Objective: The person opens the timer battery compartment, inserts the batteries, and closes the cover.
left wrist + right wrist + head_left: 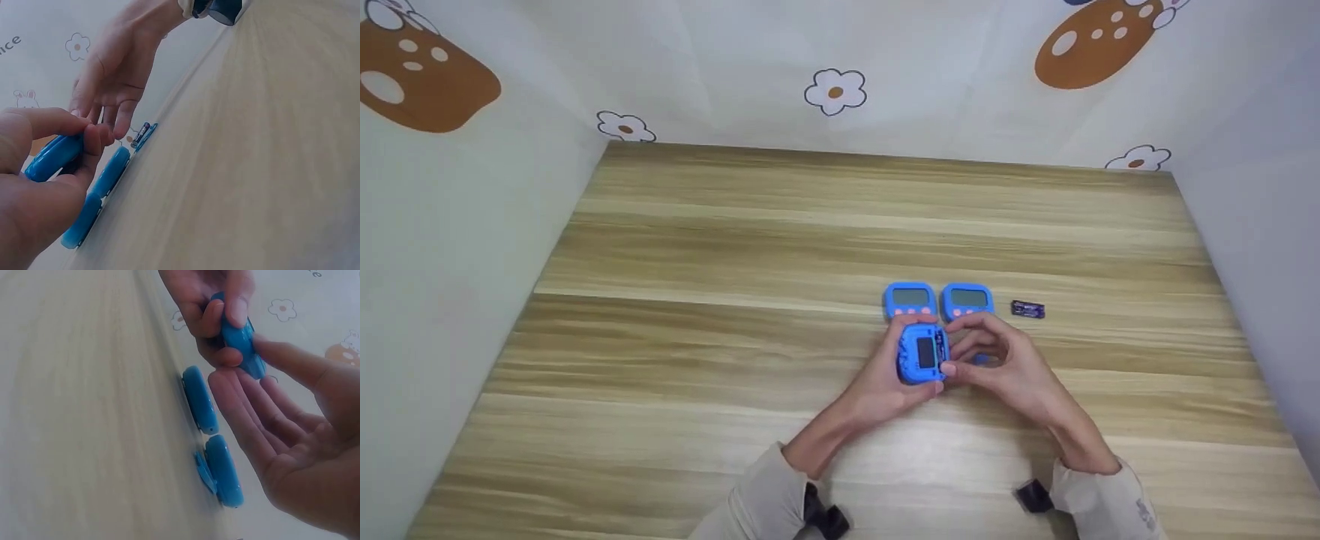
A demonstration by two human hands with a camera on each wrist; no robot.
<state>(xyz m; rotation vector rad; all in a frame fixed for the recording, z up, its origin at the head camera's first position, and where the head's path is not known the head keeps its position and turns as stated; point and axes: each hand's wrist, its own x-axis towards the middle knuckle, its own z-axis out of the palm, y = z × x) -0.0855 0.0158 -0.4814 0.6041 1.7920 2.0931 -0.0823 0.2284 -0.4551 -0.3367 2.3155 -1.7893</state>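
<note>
The held timer (913, 360), blue, is raised above the bench (697, 360), to the right of the bench's middle line. Its back faces up, with a dark panel in the middle and an open slot along its right side; a dark battery (940, 345) shows in the slot. The left hand (881, 382) grips the timer, thumb at the end nearer the person and fingers at the far end. The right hand (1024, 367) presses its thumb to the timer's right side by the slot, its forefinger near the far end and its other fingers extended loosely; none of them wraps round the timer.

Partly hidden under the right hand, a small blue lid (982, 360) lies on the bench. Toward the far edge lie the left timer (910, 298) and the right timer (968, 298), just beside each other, screens and pink buttons up. Nearer the right edge is a loose cell (1027, 309); whether it is one or two side by side is too small to tell. Beyond the far edge rises a pale wall (735, 75) with flowers and brown shapes. Both sleeves (1102, 495) are light.
</note>
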